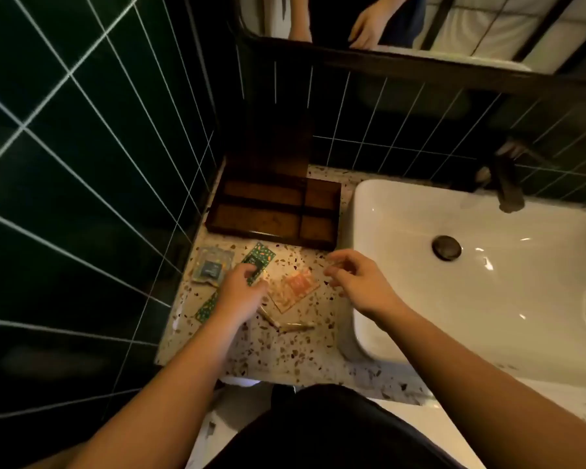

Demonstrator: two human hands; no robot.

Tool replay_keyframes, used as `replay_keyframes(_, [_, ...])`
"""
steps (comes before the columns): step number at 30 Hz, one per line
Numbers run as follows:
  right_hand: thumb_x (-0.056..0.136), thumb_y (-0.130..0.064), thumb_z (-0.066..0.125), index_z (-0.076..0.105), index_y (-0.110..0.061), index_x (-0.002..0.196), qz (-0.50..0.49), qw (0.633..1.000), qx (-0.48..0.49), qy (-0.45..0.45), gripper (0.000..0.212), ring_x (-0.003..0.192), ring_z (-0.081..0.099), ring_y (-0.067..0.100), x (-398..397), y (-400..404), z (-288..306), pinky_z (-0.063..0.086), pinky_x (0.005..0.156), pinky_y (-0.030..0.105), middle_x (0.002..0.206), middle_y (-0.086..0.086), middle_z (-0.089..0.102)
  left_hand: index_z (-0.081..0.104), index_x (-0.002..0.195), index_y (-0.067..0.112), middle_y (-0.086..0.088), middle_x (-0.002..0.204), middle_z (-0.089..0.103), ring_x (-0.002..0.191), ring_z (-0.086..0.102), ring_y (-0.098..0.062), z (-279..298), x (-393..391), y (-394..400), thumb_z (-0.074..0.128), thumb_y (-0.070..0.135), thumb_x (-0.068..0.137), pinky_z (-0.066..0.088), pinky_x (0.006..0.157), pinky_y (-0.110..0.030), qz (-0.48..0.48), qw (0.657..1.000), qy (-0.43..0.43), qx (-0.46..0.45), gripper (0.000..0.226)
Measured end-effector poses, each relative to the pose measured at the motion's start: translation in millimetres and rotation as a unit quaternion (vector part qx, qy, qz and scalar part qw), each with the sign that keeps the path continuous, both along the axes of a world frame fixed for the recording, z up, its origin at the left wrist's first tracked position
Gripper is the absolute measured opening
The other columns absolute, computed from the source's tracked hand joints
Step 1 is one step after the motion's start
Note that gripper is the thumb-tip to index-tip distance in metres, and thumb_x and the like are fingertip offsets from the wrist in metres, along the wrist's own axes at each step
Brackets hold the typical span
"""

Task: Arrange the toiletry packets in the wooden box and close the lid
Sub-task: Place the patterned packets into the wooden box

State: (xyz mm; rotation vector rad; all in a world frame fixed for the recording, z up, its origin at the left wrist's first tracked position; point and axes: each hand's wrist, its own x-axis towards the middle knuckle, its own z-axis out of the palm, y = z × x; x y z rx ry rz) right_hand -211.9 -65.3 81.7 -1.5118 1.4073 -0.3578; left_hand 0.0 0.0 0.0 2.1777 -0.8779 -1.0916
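A dark wooden box [217,228] with several empty compartments stands on the speckled counter, its lid [271,143] upright against the tiled wall. In front of it lie a grey-blue packet [212,269], a green patterned packet [261,257], a second green packet [207,307], an orange packet [295,289] and two thin wrapped sticks [285,324]. My left hand [241,292] rests its fingertips on the green patterned packet's near end. My right hand [356,282] hovers above the counter to the right of the orange packet, fingers spread and holding nothing.
A white basin [420,252] with a dark drain [446,247] fills the counter's right side, a dark tap [506,184] behind it. Dark green tiled walls close in the left and back. A mirror [420,25] hangs above. The terrazzo counter edge [251,377] is near my body.
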Motion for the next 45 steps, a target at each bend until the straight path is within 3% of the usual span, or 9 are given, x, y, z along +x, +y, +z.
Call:
replay_keyframes(5, [0.097, -0.024, 0.056, 0.052, -0.026, 0.137, 0.038, 0.997, 0.009, 0.074, 0.04, 0.101, 0.064, 0.021, 25, -32, -13, 0.052, 0.085, 0.03, 0.128, 0.004, 0.063, 0.046, 0.141, 0.021, -0.008, 0.147, 0.041, 0.134, 0.041, -0.036, -17, 18, -26, 0.072, 0.028, 0.088, 0.041, 0.11, -0.049, -0.066, 0.986, -0.135, 0.074, 0.06])
replay_keyframes(11, [0.096, -0.027, 0.054, 0.027, -0.023, 0.155, 0.131, 0.974, 0.012, 0.184, 0.065, 0.141, 0.037, 0.033, 50, -63, -40, 0.035, 0.115, 0.043, 0.159, 0.009, 0.031, 0.038, 0.147, 0.02, -0.01, 0.154, 0.036, 0.139, 0.034, -0.036, -38, 25, -41, 0.067, 0.022, 0.089, 0.034, 0.112, -0.05, -0.16, 0.949, -0.252, 0.103, 0.065])
replay_keyframes(15, [0.096, -0.027, 0.052, 0.011, -0.021, 0.159, 0.198, 0.938, 0.022, 0.283, 0.075, 0.151, 0.008, 0.036, 64, -75, -59, 0.018, 0.122, 0.05, 0.166, 0.01, 0.009, 0.04, 0.142, 0.017, -0.013, 0.15, 0.038, 0.136, 0.037, -0.037, -41, 26, -49, 0.066, 0.014, 0.089, 0.036, 0.109, -0.05, -0.158, 0.944, -0.264, 0.117, 0.06])
replay_keyframes(18, [0.095, -0.022, 0.051, 0.006, -0.02, 0.159, 0.228, 0.919, 0.027, 0.32, 0.078, 0.153, 0.003, 0.032, 68, -77, -66, 0.015, 0.122, 0.052, 0.167, 0.008, 0.005, 0.044, 0.131, 0.016, -0.013, 0.138, 0.05, 0.128, 0.046, -0.037, -42, 30, -53, 0.067, 0.012, 0.086, 0.041, 0.103, -0.05, -0.153, 0.95, -0.241, 0.123, 0.05])
replay_keyframes(21, [0.094, -0.024, 0.052, 0.006, -0.019, 0.159, 0.245, 0.91, 0.029, 0.332, 0.08, 0.153, 0.003, 0.029, 69, -76, -70, 0.014, 0.122, 0.051, 0.167, 0.007, 0.006, 0.043, 0.113, 0.023, -0.008, 0.111, 0.066, 0.102, 0.062, -0.032, -45, 36, -51, 0.064, 0.017, 0.089, 0.053, 0.084, -0.049, -0.164, 0.955, -0.226, 0.099, 0.032])
replay_keyframes(24, [0.092, -0.024, 0.052, 0.01, -0.017, 0.159, 0.237, 0.912, 0.025, 0.333, 0.079, 0.153, 0.007, 0.029, 69, -78, -71, 0.017, 0.122, 0.049, 0.167, 0.007, 0.01, 0.044, 0.119, 0.027, -0.003, 0.104, 0.069, 0.092, 0.067, -0.029, -35, 36, -47, 0.061, 0.018, 0.092, 0.057, 0.077, -0.048, -0.199, 0.953, -0.212, 0.082, 0.034])
replay_keyframes(31, [0.093, -0.024, 0.053, 0.008, -0.015, 0.159, 0.239, 0.915, 0.035, 0.323, 0.08, 0.154, 0.003, 0.028, 68, -77, -74, 0.016, 0.123, 0.047, 0.168, 0.008, 0.005, 0.043, 0.132, 0.034, 0.002, 0.115, 0.067, 0.098, 0.066, -0.027, 2, 30, -53, 0.056, 0.01, 0.092, 0.057, 0.079, -0.049, -0.212, 0.96, -0.181, 0.012, 0.048])
replay_keyframes(35, [0.095, -0.023, 0.052, 0.007, -0.013, 0.159, 0.239, 0.92, 0.043, 0.308, 0.079, 0.154, 0.0, 0.029, 68, -78, -74, 0.014, 0.124, 0.045, 0.168, 0.009, 0.002, 0.046, 0.134, 0.035, 0.003, 0.12, 0.063, 0.109, 0.059, -0.027, 24, 32, -81, 0.059, 0.01, 0.092, 0.048, 0.093, -0.05, -0.239, 0.941, -0.238, -0.039, 0.051])
replay_keyframes(45, [0.094, -0.027, 0.051, 0.002, -0.014, 0.159, 0.242, 0.915, 0.025, 0.322, 0.082, 0.154, -0.002, 0.028, 67, -74, -81, 0.013, 0.124, 0.046, 0.168, 0.009, -0.001, 0.049, 0.134, 0.041, -0.001, 0.13, 0.059, 0.127, 0.042, -0.035, 29, 39, -173, 0.053, 0.012, 0.094, 0.029, 0.107, -0.059, -0.316, 0.893, -0.321, 0.025, 0.05])
